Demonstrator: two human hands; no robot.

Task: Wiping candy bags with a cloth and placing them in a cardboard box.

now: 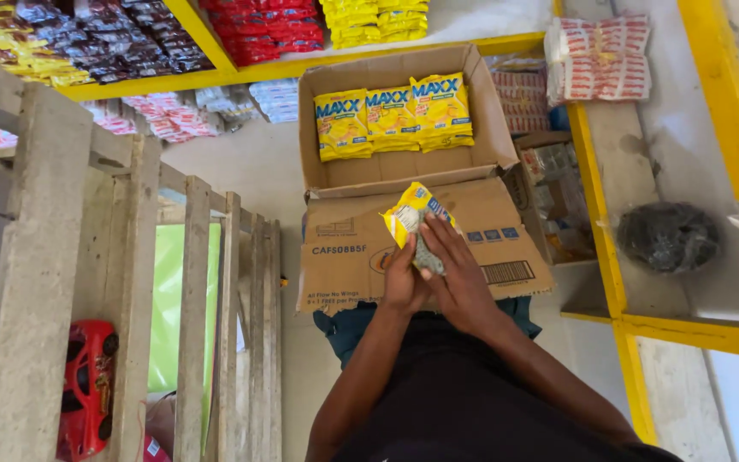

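In the middle of the frame the left hand (pixel 404 278) holds a yellow packet (pixel 412 214) from below, and the right hand (pixel 459 278) closes over a grey cloth (pixel 425 252) pressed against it, so both hands are closed on something and the packet is tilted up to give its face to the cloth. Just above, in the upper centre, an open cardboard box (pixel 485 137) lies on its side with the mouth turned to the person. Inside it, more yellow packets (pixel 391 120) stand in a neat row, easy to reach.

Yellow-framed shelves (pixel 599 224) carry red and yellow packet stacks (pixel 596 58) (a dark bag (pixel 667 236) lower down) and an open cardboard box (pixel 481 111).
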